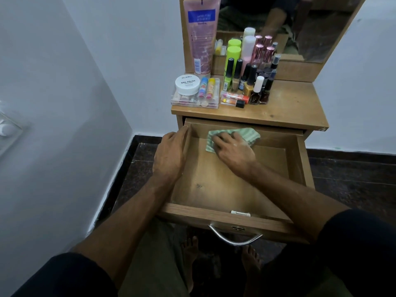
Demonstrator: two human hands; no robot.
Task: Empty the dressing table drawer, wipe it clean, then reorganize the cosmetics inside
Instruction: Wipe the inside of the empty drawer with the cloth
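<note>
The wooden drawer (214,189) is pulled out and holds only a cloth. A green-and-white striped cloth (246,133) lies at the drawer's far left corner, pressed flat under my right hand (233,151). My left hand (171,153) grips the drawer's left wall from outside. The cosmetics stand on the tabletop (295,106): a pink tube (202,35), a white nail polish jar (187,84) on a clear case (195,101), and several nail polish bottles (250,82).
A mirror (289,24) rises behind the cosmetics. The drawer has a metal handle (234,237) at its front, above my bare feet (250,262). White walls close in on the left and behind. Dark floor (353,179) surrounds the table.
</note>
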